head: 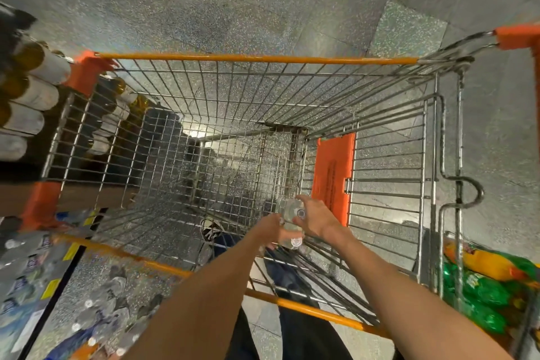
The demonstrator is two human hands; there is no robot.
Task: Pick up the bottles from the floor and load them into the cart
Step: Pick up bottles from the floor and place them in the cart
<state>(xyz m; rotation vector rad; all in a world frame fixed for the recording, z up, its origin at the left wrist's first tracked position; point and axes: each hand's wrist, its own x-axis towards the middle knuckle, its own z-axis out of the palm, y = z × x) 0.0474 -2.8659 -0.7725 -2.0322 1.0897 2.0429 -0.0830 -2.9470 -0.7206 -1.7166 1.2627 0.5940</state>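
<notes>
I look straight down into a wire shopping cart point(257, 59) with orange rails and corners. Both my arms reach into its basket near the right rear corner. My right hand point(317, 219) grips a clear plastic bottle point(289, 207) around its top. My left hand point(270, 228) holds a second clear bottle point(295, 238), whose white cap shows just below the first. Both bottles hang low inside the basket, above its wire floor. More clear bottles point(99, 316) lie on the floor outside the cart at lower left.
Shelves with dark bottles point(29, 90) stand along the cart's left side. Packs of water bottles point(20, 278) lie at lower left. Green and orange soda bottles point(485, 286) sit at lower right. An orange flap point(333, 175) hangs inside the cart. Speckled floor stretches ahead.
</notes>
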